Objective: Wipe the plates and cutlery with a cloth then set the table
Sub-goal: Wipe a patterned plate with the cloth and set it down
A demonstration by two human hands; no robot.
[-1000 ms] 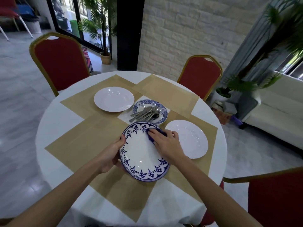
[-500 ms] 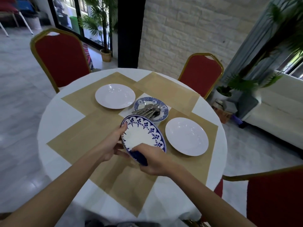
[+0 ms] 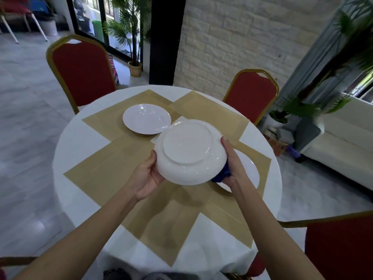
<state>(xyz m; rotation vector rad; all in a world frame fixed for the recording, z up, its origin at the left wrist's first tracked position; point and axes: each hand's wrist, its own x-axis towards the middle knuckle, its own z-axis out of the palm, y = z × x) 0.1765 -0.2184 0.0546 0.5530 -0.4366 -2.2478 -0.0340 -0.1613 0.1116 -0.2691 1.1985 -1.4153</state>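
Note:
I hold the blue-patterned plate upside down above the table, so only its white underside shows. My left hand grips its left rim. My right hand grips the right rim with the dark blue cloth bunched between palm and plate. A white plate lies on the far-left placemat. Another white plate on the right placemat is mostly covered by my right hand. The small plate of cutlery is hidden behind the lifted plate.
The round white table carries several tan placemats. Red chairs with gold frames stand at the far left, far right and near right. A white sofa and potted plants stand to the right.
The plate has been lifted and flipped from face-up to upside down. My right hand with the cloth moved from the plate's face to its right rim.

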